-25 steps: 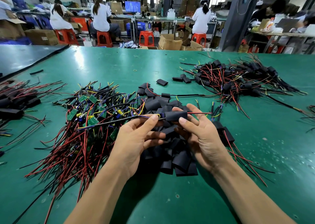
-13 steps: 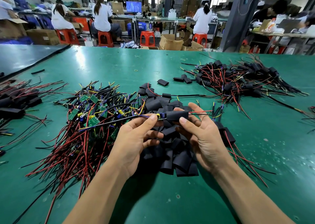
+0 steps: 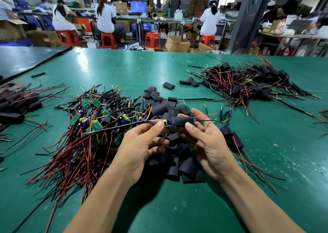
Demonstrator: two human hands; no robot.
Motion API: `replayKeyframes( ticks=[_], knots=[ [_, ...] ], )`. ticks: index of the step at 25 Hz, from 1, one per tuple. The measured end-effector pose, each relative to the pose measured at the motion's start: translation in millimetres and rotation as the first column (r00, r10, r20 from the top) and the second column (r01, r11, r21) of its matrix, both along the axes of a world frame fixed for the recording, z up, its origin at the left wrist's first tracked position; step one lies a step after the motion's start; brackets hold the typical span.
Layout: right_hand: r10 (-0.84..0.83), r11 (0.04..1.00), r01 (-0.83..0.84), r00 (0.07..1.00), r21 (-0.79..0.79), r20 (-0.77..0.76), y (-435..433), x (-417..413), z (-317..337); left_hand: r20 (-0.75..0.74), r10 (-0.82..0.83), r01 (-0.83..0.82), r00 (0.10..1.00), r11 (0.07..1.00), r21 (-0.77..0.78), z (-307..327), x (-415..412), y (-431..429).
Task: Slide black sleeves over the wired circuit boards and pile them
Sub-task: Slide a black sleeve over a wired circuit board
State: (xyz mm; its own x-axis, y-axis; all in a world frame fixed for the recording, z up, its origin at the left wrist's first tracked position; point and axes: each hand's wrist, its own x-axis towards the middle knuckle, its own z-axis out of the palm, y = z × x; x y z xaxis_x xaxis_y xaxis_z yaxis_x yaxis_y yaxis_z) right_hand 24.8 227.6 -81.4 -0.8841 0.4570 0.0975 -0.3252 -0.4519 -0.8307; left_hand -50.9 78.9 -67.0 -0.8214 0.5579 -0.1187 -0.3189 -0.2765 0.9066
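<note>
Pinching board (image 3: 167, 125) in left grip (image 3: 142, 144), sleeve (image 3: 182, 121) in right grip (image 3: 207, 140); sleeve only partway on, could snag on yellow part (image 3: 164, 121) if pushed crooked.

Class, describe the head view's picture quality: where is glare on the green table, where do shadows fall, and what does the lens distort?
Head view: pale glare streaks the green table far left; soft shadow lies beneath both forearms; the wide lens tilts the grey pillar; background workers look soft.
</note>
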Motion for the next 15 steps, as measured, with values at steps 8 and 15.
replayKeyframes(
  ticks=[8,15],
  knots=[
    [0.098,0.987,-0.098,0.995,-0.127,-0.009,1.9,2.3,0.3,0.014,-0.036,0.035,0.999,0.999,0.012,-0.2,1.4,0.5],
    [0.05,0.997,-0.049,0.998,-0.066,0.023,-3.2,0.3,-2.5,-0.026,0.038,-0.038,0.999,0.999,-0.009,-3.9,3.6,3.5]
  ],
)
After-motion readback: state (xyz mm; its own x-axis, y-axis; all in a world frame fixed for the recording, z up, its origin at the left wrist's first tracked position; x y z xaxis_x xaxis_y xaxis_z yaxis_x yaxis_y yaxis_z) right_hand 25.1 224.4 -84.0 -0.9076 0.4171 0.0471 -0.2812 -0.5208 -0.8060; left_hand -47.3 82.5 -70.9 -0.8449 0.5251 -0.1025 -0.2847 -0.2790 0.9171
